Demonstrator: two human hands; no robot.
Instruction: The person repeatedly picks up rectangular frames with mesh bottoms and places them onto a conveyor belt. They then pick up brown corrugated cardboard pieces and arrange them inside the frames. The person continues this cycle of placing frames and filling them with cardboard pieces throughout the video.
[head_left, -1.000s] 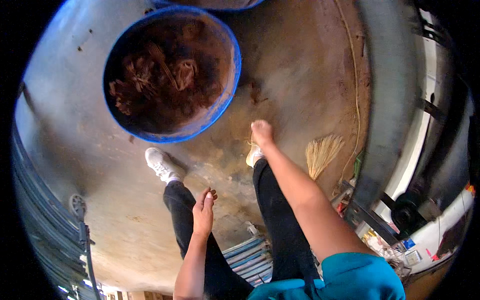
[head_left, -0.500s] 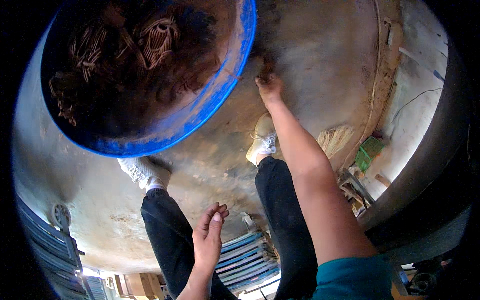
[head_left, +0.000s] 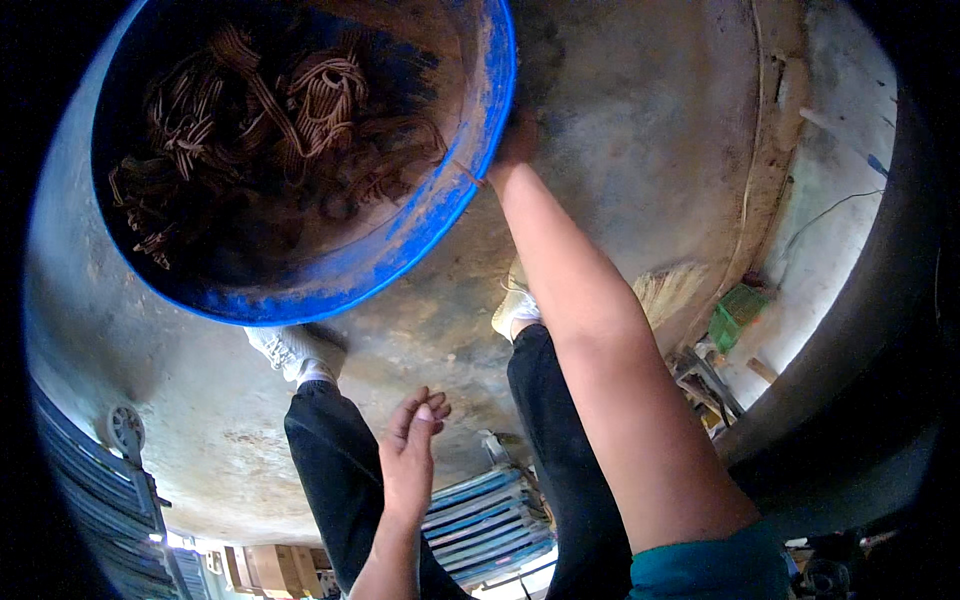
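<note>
A large round blue tub (head_left: 330, 308) fills the upper left, its inner wall smeared with brown dust. Inside lie looped bundles of reddish-brown strands (head_left: 325, 95), like cord or wire; their exact kind is unclear. At the tub's right outer side, just beyond the rim, is my right hand (head_left: 515, 145). It is dark and blurred there, so its fingers and anything in them cannot be made out. A thin strand crosses the rim close to it. My left hand (head_left: 410, 445) hangs in front of my legs, fingers loosely bent and dark at the tips, with nothing visible in it.
My white shoes (head_left: 292, 350) stand on the stained concrete floor (head_left: 420, 325), the left one against the tub. A straw broom head (head_left: 670, 292) and a green basket (head_left: 738, 315) lie to the right by the wall. Slatted blue racks (head_left: 490, 525) and cardboard boxes (head_left: 280, 570) appear low in view.
My right hand has moved left, from over the floor to beside the tub's rim. The tub sits slightly lower in view and its contents look brighter. My left hand has barely shifted.
</note>
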